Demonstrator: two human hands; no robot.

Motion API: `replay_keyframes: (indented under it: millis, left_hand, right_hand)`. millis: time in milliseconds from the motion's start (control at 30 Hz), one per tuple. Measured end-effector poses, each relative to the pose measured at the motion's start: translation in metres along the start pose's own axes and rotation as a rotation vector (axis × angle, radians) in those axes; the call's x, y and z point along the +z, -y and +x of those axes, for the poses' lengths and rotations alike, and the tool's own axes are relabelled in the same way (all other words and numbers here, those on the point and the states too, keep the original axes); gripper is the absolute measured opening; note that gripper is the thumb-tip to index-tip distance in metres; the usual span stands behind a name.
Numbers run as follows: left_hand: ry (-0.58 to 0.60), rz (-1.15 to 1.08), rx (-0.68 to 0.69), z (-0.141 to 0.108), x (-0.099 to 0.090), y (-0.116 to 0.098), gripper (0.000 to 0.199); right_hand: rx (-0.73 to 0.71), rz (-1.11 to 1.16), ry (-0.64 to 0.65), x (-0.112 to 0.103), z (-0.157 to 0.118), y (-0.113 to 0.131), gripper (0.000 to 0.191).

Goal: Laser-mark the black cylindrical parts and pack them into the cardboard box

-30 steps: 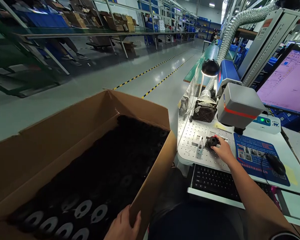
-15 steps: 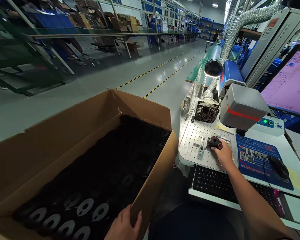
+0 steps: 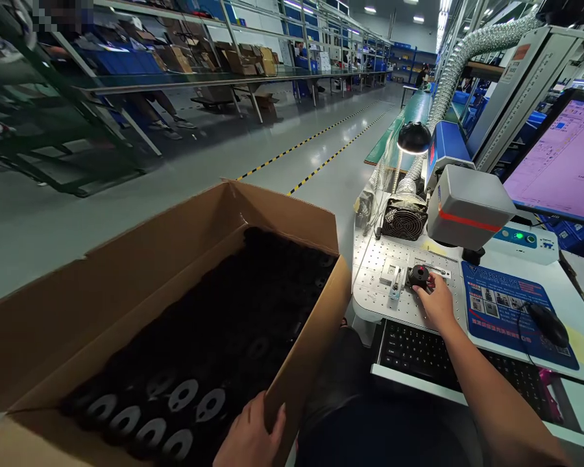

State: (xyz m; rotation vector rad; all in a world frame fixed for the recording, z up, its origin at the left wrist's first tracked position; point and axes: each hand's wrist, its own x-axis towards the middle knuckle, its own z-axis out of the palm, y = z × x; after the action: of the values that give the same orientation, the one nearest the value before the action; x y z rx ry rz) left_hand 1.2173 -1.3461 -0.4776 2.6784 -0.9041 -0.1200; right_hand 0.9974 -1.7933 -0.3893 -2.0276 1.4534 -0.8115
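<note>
Filling the left side, a cardboard box [image 3: 170,246] holds black parts [image 3: 199,324]. Near it lies a holed plate [image 3: 370,295], under a grey machine head [image 3: 467,201]. The left hand [image 3: 253,431] grips the box's right wall; the right hand [image 3: 437,299] pinches a round black piece [image 3: 418,277] over the plate, beside a metal bracket [image 3: 395,285].

Box [image 3: 165,253] matt cardboard; duct [image 3: 445,84] crinkled, shiny metallic; floor [image 3: 189,172] smooth, glossy.

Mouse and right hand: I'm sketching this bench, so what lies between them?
In the head view: a strip of holed plate beside the right hand, then the blue mat that the mouse rests on.
</note>
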Motion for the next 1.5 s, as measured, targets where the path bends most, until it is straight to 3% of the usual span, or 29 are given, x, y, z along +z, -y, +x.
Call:
replay_keyframes:
  millis: [200,300,400,567,667,800,933,1067,1300,1500]
  left_hand:
    - [0.078,-0.12,-0.083,-0.005,-0.011,-0.005,0.057]
    - [0.055,-0.297,-0.121,0.018,-0.019,-0.005,0.063]
    - [-0.01,-0.368,-0.033,0.072,-0.024,-0.011,0.06]
    - [0.023,-0.379,0.245,0.197,-0.02,-0.049,0.047]
    - [0.056,-0.333,0.341,0.258,-0.012,-0.078,0.046]
    - [0.12,-0.231,0.368,0.303,0.0,-0.108,0.049]
    - [0.204,-0.131,0.338,0.325,0.01,-0.127,0.055]
    - [0.266,-0.049,0.277,0.345,0.011,-0.139,0.055]
    - [0.362,0.03,0.296,0.363,0.007,-0.146,0.048]
    - [0.29,0.064,0.284,0.351,0.017,-0.147,0.046]
  right_hand:
    - [0.038,0.004,-0.028,0.006,0.0,-0.013,0.07]
    - [0.017,-0.008,0.004,0.01,0.002,-0.019,0.073]
    - [-0.01,-0.025,0.02,0.007,0.0,-0.018,0.082]
    - [-0.004,-0.011,-0.029,-0.019,-0.024,-0.011,0.084]
    - [0.005,0.062,-0.063,-0.043,-0.057,-0.014,0.075]
    - [0.061,0.135,-0.104,-0.072,-0.119,-0.034,0.063]
    - [0.164,0.142,-0.115,-0.092,-0.18,-0.058,0.052]
    - [0.139,0.108,-0.131,-0.099,-0.212,-0.065,0.04]
    - [-0.125,0.071,-0.062,-0.087,-0.223,-0.05,0.022]
    - [-0.235,0.066,0.081,-0.074,-0.221,-0.043,0.043]
